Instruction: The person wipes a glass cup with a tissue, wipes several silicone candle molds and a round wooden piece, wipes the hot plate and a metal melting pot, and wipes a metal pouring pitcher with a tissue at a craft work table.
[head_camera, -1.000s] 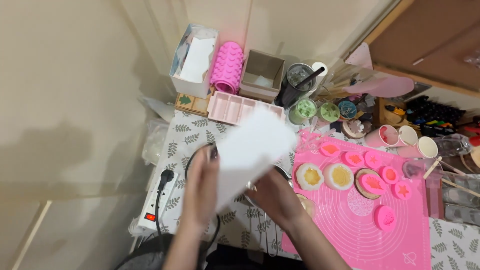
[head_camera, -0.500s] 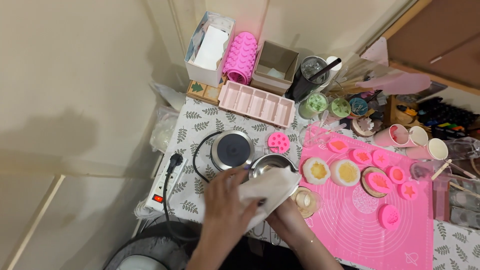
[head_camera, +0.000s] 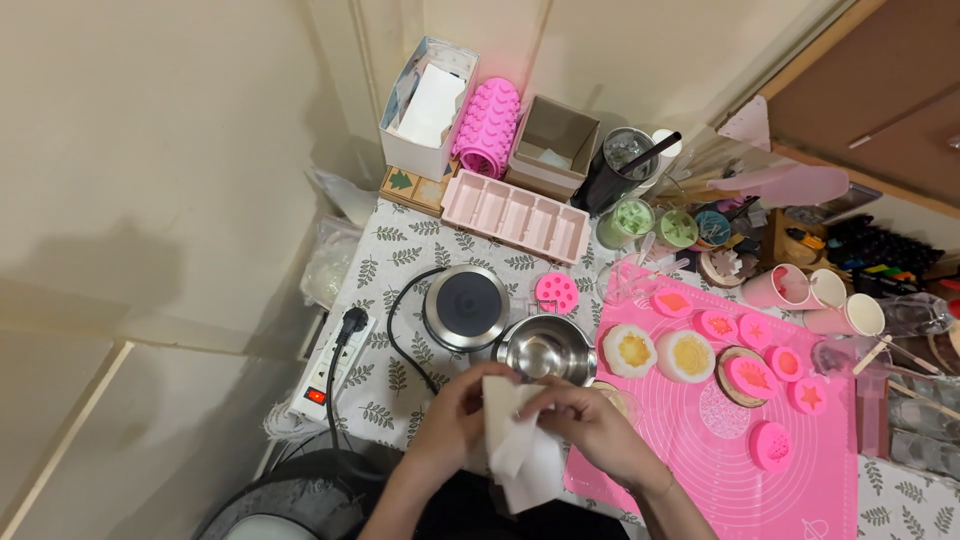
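Where the hands meet, just below the bowl, a white tissue is held between them.

Left hand (head_camera: 455, 425): curled shut on the tissue's left edge, fingers bent over its top corner.

Right hand (head_camera: 590, 425): closed on the tissue from the right, fingertips pinching the upper fold; the wrist runs off toward the lower right.

Tissue (head_camera: 520, 450): white, creased, gripped at the top by both hands; its loose lower part hangs down, just below the bowl's near rim.

Bowl (head_camera: 545, 350): steel and round, taken as the landmark; nothing can be made out inside it.

Hot plate (head_camera: 466, 305): round, dark-topped, touching the bowl on its upper left; a black cord is seen running from it.

Power strip (head_camera: 332, 368): white with a red switch, well left of the bowl, with a black plug in it.

Small mould (head_camera: 556, 293): pink, round, just above the bowl.

Mat (head_camera: 700, 470): pink, spread right of the bowl, with round pink moulds and two pale discs lying on it.

Tray mould (head_camera: 515, 215): pale pink, long, divided into compartments, set above the bowl beyond the hot plate.

Boxes (head_camera: 425, 115): one white and one brown, placed far above the bowl against the wall, a pink rolled mould between them.

Cups (head_camera: 640, 222): small, green-filled, up and right of the bowl.
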